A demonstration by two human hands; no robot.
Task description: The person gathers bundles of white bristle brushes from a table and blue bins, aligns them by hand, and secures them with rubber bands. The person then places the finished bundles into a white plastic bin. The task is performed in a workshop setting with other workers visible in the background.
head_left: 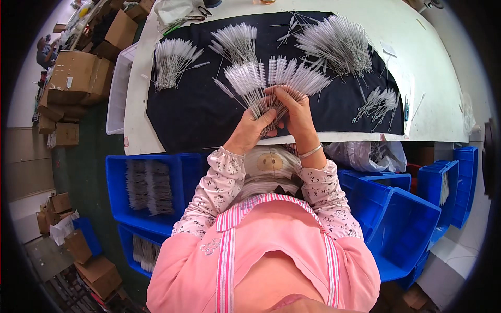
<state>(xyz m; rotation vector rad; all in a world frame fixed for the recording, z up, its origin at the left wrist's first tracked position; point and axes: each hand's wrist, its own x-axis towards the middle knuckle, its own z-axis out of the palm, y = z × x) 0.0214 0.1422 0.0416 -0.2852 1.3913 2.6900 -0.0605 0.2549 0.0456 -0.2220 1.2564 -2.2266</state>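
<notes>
White bristles, thin wire stems, and a whole fan of brushes [243,78] up front, held over the near edge of the counter [436,99]. The left hand [250,127] is closed around the stems, thumb lying across them, and the right hand [295,110] has its fingers wrapped round the stems from the other side, so both hands are full. The bristle ends spread up and outward in two clumps with a small gap between. Can't tell exactly how the stems are shared between the hands, since the fingers cover that bit.

Under all that is a black cloth [190,122] with more of the same brushes on it: a pile at the left [171,57], another just behind the fan [239,41], a big heap [336,44] at the back right, and a smaller scatter [380,103] near the right end.

Below the counter, a blue bin [180,182] on the left has brushes stacked in two columns, and there are more blue bins [404,229] on the right, plus a clear plastic bag [368,155] near them. Floral sleeves [209,182], bracelet [311,151] on the right wrist. Cardboard boxes [75,78] are piled off to the far left.
</notes>
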